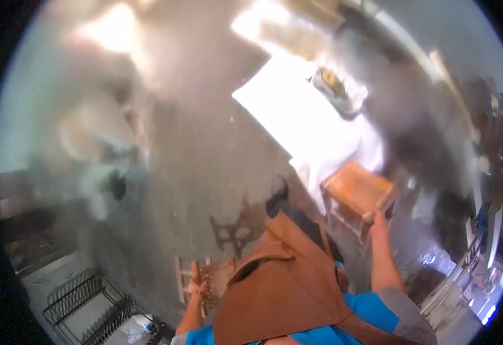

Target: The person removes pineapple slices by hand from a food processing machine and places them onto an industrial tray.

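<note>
Nearest the camera, a brown leather apron [280, 282] hangs over a blue shirt and covers the middle of the view. Beside its left edge, the left hand [197, 286] is wrapped around an upright post of a slatted wooden frame [220, 275]. The fingers are curled closed on the wood. The frame looks like the back of a chair, though blur hides the rest of it. It stands on the grey floor [205, 172], close to the person's legs. Further left, near the floor's lower left corner, is a black wire rack [81, 296], well apart from that hand.

On the other side the right arm stretches forward. The right hand [378, 221] meets the near edge of a wooden stool [355, 190]. The fingertips are lost against the seat, so I cannot tell whether they grip it or only touch it. The stool stands on the floor just beside the near corner of a table under a white cloth [303, 115]. A dish [333, 85] sits toward the table's far edge.

The grips look uneven: one closed on a post, the other at full reach on a seat rim. In my judgement, handling both pieces well calls for a full wrap under the stool's edge. The stool's legs should be watched so they do not catch the hanging cloth. The slatted frame should be kept upright and close to the body.
</note>
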The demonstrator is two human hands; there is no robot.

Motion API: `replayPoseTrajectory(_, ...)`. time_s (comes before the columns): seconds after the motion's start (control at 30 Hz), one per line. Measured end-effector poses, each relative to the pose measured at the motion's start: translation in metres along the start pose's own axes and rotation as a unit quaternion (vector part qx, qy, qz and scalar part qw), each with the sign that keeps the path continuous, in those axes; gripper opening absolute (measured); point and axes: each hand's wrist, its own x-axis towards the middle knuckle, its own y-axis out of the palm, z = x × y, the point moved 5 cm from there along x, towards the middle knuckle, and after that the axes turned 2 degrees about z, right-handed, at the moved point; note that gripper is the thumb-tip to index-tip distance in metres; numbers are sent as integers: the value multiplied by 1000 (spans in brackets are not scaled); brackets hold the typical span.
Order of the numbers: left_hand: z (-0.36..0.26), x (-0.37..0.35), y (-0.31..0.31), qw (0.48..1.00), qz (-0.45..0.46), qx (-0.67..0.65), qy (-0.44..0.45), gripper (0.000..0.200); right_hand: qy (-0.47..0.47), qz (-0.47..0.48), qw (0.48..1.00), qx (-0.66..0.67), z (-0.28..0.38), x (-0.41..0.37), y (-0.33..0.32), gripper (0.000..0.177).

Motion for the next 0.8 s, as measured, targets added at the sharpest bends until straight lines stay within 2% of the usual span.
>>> replayPoseTrajectory(0.07, -9, -79, -36, 982, 87, 134, -101, 69, -16, -47, 998, -37, 16, -14, -16, 37)
replayPoseTrajectory(0.1, -19, -102, -49, 978, 105, 146, -110, 69, 22, 26, 999, 6, 31, -13, -13, 38)
replayPoseTrajectory(0.17, -38, -129, -64, 984, 105, 118, -81, 68, 41, 20, 999, 2, 59, -8, -17, 41)
replayPoseTrajectory(0.2, -29, -131, -72, 987, 103, 106, -66, 68, 54, 13, 998, -11, 38, -21, -29, 44)
replayPoseTrajectory(0.23, -38, -132, -80, 989, 102, 99, -49, 68, 10, -51, 998, -28, 20, 22, -57, 49)
replayPoseTrajectory(0.33, -58, -138, -110, 992, 95, 79, -13, 67, 41, -29, 998, 25, 24, -24, -46, 53)
replayPoseTrajectory(0.37, -66, -131, -119, 992, 95, 78, -2, 67, 42, -78, 996, 1, 29, -27, -46, 53)
replayPoseTrajectory(0.43, -75, -103, -131, 992, 96, 78, 18, 66, 26, -78, 996, 16, 30, -30, -33, 53)
replayPoseTrajectory(0.47, -66, -68, -126, 991, 106, 77, 25, 66, 5, -74, 997, 18, -4, -25, -15, 52)
replayPoseTrajectory(0.57, -77, -12, -136, 989, 112, 72, 57, 65, -5, -105, 994, 9, -31, -34, -14, 51)
replayPoseTrajectory(0.67, -111, 47, -158, 986, 114, 88, 87, 64, -39, -125, 991, 10, -40, -44, -3, 51)
replayPoseTrajectory(0.73, -141, 75, -193, 984, 115, 92, 103, 64, -32, -111, 993, 32, -52, -35, -3, 51)
replayPoseTrajectory(0.77, -158, 86, -214, 983, 112, 98, 109, 64, -4, -149, 988, 29, -61, -37, -6, 54)
replayPoseTrajectory(0.8, -180, 99, -234, 981, 109, 103, 120, 63, -16, -154, 988, 18, -56, -43, 13, 58)
